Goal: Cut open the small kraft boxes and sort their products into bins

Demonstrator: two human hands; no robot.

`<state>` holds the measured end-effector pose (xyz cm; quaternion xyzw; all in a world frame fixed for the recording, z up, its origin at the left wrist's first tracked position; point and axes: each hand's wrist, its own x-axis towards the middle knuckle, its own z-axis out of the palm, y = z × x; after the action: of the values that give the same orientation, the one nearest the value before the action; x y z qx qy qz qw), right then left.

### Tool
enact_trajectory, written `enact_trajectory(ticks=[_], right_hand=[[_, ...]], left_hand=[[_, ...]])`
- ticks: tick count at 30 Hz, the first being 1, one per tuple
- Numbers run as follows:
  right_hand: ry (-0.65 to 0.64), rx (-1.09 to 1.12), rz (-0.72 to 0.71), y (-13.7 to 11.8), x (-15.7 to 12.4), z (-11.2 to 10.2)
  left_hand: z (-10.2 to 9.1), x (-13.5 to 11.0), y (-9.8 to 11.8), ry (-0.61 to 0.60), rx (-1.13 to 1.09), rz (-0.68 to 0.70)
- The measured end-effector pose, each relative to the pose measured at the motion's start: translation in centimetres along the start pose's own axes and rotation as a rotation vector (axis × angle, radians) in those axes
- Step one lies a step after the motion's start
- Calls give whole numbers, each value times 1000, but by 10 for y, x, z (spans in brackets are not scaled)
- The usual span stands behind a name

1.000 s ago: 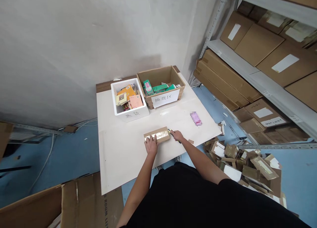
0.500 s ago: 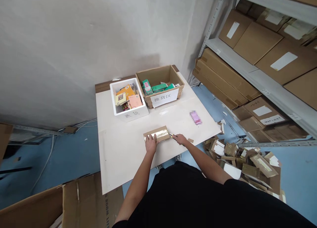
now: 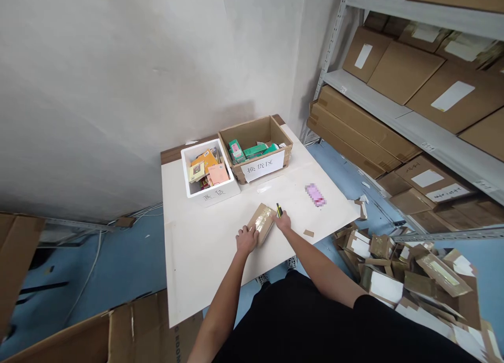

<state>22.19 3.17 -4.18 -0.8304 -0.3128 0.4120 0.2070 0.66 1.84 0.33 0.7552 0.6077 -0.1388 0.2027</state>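
A small cardboard box (image 3: pixel 261 222) with shiny tape along its top lies turned at an angle on the white table. My left hand (image 3: pixel 247 239) grips its near left side, fingers over the edge. In my right hand (image 3: pixel 282 222), closed around it, is a yellow-and-black utility knife (image 3: pixel 279 210) that points up and away from me. That hand is at the right side of the box; whether it touches the cardboard I cannot tell.
Behind stand a white foam box (image 3: pixel 216 196) of small packets and an open carton (image 3: pixel 289 155) with green boxes. A pink blurred item (image 3: pixel 315 195) and a cardboard scrap (image 3: pixel 308 232) lie on the right. Discarded boxes (image 3: pixel 413 279) heap beside the table, below loaded shelves (image 3: pixel 370 97).
The box has turned from lying nearly crosswise to a steep slant. My right hand has swung the knife from pointing left at the box's end to pointing upward. The camera view has shifted slightly.
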Motion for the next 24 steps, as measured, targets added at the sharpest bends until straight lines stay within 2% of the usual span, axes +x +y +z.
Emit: enact_trajectory(ticks=[2,4,6,8,11,14,16,18,21,24], right_hand=[[-21,66,20,-8,17,-16],[-89,155,43,-10,28,-28],[-148,244,43,-4,32,-35],[-216,367,16,5,29,-36],[-344,559,-13,15,16,-30],[-435,653,-1,13,4,-19],[-451,651,14,9,-1,-9],[-409,590,23,6,-7,5],[-341,493,49,5,-20,32],[-395,522,62,4,-35,55]], left_hand=[[4,-3,14,-47,-3,105],[11,-5,28,-22,0,188],[20,-5,38,29,-23,249],[29,-4,39,18,-96,275],[39,-3,19,-54,-241,239],[44,-7,-23,-28,-341,104],[45,-11,-53,24,-402,-27],[48,-15,-74,64,-466,-73],[60,-18,-84,49,-534,9],[76,-16,-71,46,-569,52]])
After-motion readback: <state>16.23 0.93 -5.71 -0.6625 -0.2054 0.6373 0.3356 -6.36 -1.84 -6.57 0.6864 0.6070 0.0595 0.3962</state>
